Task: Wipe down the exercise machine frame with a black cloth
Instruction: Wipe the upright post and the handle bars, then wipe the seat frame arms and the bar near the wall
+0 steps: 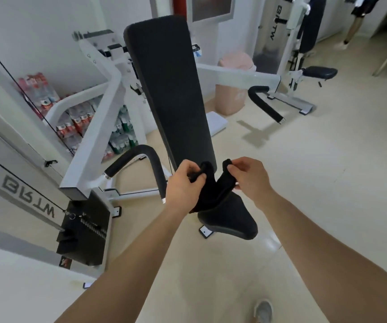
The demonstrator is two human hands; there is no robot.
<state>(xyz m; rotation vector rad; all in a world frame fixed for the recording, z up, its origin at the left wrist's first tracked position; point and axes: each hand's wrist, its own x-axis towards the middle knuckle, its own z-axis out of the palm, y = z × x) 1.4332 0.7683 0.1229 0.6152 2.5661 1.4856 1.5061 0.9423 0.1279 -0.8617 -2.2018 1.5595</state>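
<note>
My left hand (pixel 183 180) and right hand (pixel 250 176) pinch the black cloth (pixel 210 197) by its top corners with their fingers (pixel 197 179); it looks limp and light, best bunched.

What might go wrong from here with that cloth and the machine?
The left hand and right hand only pinch the black cloth by its top edge, so it may slip to the floor.
It hangs by the seat, apart from the white frame; wiping might start on the wrong part.
The thin cable beside the frame might snag it.
</note>
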